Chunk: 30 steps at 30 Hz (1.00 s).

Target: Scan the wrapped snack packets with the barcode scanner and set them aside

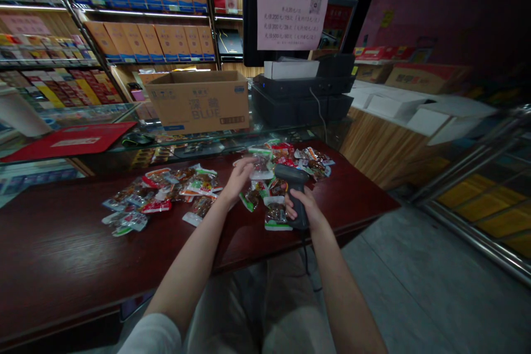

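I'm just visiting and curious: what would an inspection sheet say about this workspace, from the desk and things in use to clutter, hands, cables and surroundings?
Surface: dark red-brown desk, glossy.
Things in use: small plastic packets, loosely spread in a left cluster and another around the hands; one handheld scanner.
Clutter: on the glass counter behind, a cardboard box and a red folder-like item.
Hands: left hand open at the packets, contact unclear; right hand grips the scanner's handle.
Cables: scanner cord hangs past the desk's near edge; pale cable at the black equipment.
Surroundings: stocked shelves, printed notice, metal railing at right.
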Motion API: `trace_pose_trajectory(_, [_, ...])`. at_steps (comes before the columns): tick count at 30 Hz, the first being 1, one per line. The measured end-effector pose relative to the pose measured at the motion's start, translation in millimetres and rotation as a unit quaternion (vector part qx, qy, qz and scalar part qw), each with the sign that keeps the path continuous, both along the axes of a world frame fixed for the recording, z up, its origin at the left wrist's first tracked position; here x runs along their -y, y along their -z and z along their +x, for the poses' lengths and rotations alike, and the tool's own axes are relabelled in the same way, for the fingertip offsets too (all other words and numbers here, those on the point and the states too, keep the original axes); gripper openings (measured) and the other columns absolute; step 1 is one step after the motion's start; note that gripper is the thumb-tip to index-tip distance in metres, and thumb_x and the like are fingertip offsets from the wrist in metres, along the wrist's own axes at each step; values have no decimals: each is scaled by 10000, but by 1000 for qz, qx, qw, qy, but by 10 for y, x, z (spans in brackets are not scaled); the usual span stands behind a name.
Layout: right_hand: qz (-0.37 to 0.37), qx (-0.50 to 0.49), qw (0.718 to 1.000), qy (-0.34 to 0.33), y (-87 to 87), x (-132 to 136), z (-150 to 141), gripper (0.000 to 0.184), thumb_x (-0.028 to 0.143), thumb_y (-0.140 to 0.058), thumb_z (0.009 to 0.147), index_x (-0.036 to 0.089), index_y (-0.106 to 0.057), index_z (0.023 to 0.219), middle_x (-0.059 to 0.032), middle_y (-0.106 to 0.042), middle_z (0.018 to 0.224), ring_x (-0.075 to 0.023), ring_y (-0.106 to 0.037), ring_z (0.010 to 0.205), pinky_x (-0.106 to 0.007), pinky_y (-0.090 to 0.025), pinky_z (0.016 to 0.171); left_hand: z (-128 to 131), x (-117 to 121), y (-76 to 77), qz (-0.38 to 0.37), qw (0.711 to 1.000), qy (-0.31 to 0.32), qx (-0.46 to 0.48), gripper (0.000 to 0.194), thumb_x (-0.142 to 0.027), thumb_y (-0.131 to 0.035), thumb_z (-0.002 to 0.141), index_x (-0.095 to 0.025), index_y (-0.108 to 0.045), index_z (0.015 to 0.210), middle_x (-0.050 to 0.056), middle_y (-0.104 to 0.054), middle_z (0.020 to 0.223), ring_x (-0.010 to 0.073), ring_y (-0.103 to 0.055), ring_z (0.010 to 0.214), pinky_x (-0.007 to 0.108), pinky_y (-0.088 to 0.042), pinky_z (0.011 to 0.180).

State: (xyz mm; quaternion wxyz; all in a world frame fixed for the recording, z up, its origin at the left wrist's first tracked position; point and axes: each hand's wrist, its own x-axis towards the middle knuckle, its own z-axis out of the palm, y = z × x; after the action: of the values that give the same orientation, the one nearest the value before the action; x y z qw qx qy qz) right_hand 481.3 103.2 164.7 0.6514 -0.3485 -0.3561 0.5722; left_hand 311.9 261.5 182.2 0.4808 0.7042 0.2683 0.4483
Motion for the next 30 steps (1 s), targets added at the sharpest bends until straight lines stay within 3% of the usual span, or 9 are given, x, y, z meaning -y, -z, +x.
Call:
trace_pose_trajectory(4, [-1,-1,1000,1,-1,0,1,313,375,-674,782,174,-518,964,82,-512,530,-56,-399,315,-187,-340,324,22,-47,74,70,998,8,2,578,-224,-639,760,-207,-497,1320,101,-599,1249,223,-538,1195,387,-351,1080])
trace_pose_trajectory(7, [-4,0,1000,1,-13,2,-6,314,379,-680,771,177,-513,943,81,-511,528,-57,-402,312,-187,-337,323,27,-74,94,62,998,6,7,690,-205,-644,760,-224,-361,1388,89,-637,1154,196,-586,1125,381,-375,1054])
trace_pose_trajectory(17, [-10,-1,1000,3,-22,-7,-9,321,384,-694,759,184,-512,932,82,-512,515,-60,-400,306,-187,-336,319,-73,-79,-5,83,995,-30,-36,288,-296,-615,792,-181,-593,1056,66,-678,1062,186,-629,929,315,-462,871])
trace_pose_trajectory(30, [-13,4,1000,12,28,-30,0,287,383,-696,767,176,-527,870,81,-499,493,-59,-390,295,-189,-333,303,-97,-55,-80,71,996,-31,-34,367,-277,-600,781,-148,-656,1120,76,-696,1065,192,-630,914,316,-473,869])
